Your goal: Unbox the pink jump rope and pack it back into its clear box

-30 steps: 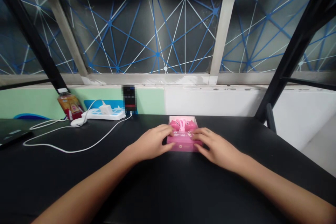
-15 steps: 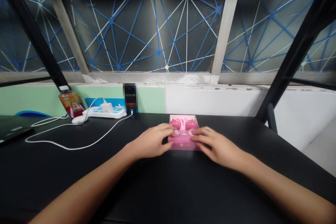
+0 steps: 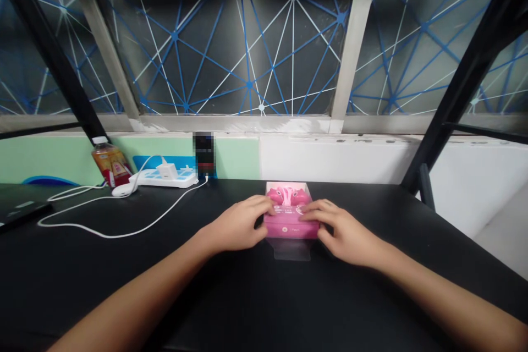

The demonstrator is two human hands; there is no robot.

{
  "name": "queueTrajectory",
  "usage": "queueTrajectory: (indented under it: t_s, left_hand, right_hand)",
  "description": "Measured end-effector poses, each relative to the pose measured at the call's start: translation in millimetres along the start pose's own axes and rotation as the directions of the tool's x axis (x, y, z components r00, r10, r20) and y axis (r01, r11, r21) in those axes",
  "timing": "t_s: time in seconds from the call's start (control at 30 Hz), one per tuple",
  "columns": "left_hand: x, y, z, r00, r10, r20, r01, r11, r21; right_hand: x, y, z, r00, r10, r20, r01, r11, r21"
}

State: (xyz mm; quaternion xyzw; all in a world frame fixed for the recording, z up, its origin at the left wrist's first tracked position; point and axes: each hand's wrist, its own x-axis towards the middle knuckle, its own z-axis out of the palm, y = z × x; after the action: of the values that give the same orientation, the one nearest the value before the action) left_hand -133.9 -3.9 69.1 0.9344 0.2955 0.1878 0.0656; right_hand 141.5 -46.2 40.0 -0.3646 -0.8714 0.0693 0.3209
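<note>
A pink retail box (image 3: 291, 225) with a cartoon-like pink design on top sits on the black table (image 3: 264, 308), straight ahead of me. My left hand (image 3: 237, 224) grips its left side, with the fingertips over the top front edge. My right hand (image 3: 344, 230) grips the right side the same way. A clear plastic piece (image 3: 291, 250) lies at the box's front edge, partly under it. The box's underside is hidden.
At the back left stand a bottle of amber drink (image 3: 110, 168), a white power strip (image 3: 163, 179) with a charger, and a blurred black object (image 3: 203, 154). A white cable (image 3: 115, 235) curves across the table. A dark flat device (image 3: 20, 210) lies at far left.
A clear plastic piece now shows below the box's front edge, where earlier frames showed none. The box sits slightly differently between my hands, which have stayed on it.
</note>
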Motion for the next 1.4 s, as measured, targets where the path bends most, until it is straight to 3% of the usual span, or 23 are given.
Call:
queueTrajectory:
  t_s: [0.33,0.67,0.8,0.9,1.0,1.13,1.27,1.4]
  left_hand:
    - [0.1,-0.2,-4.2,1.0,0.013,-0.009,-0.013,0.998,-0.064]
    - [2.6,-0.3,-3.5,1.0,0.011,-0.005,-0.011,0.997,-0.08]
    - [1.2,1.5,-5.4,1.0,0.024,0.003,-0.023,0.997,-0.071]
    - [0.4,2.0,-6.1,1.0,0.024,0.001,-0.023,0.998,-0.05]
    - [0.0,-0.1,-4.6,1.0,0.006,-0.021,-0.006,1.0,-0.018]
    - [0.1,-5.0,-1.9,1.0,-0.011,-0.029,0.011,1.0,0.025]
    - [3.2,-7.7,2.2,0.997,-0.03,-0.066,0.033,0.998,0.045]
    - [11.3,-11.0,8.1,0.991,-0.082,-0.107,0.089,0.995,0.055]
  right_hand:
    - [-0.9,-0.1,0.4,0.997,0.026,-0.066,-0.031,0.996,-0.087]
    - [0.5,-5.4,-2.6,0.998,0.038,-0.049,-0.045,0.986,-0.163]
    - [-3.4,-11.4,-10.0,0.995,0.085,0.056,-0.078,0.991,-0.11]
    - [-7.9,-20.0,-11.9,0.987,0.107,0.122,-0.085,0.981,-0.173]
    - [-9.6,-33.4,-7.8,0.993,0.021,0.118,0.011,0.964,-0.265]
    - [-6.9,-52.6,2.1,0.965,-0.125,0.231,0.181,0.953,-0.244]
    - [-5.8,-63.6,7.5,0.934,-0.132,0.332,0.207,0.958,-0.2]
    - [-7.1,-76.3,-4.6,0.894,-0.145,0.424,0.21,0.971,-0.111]
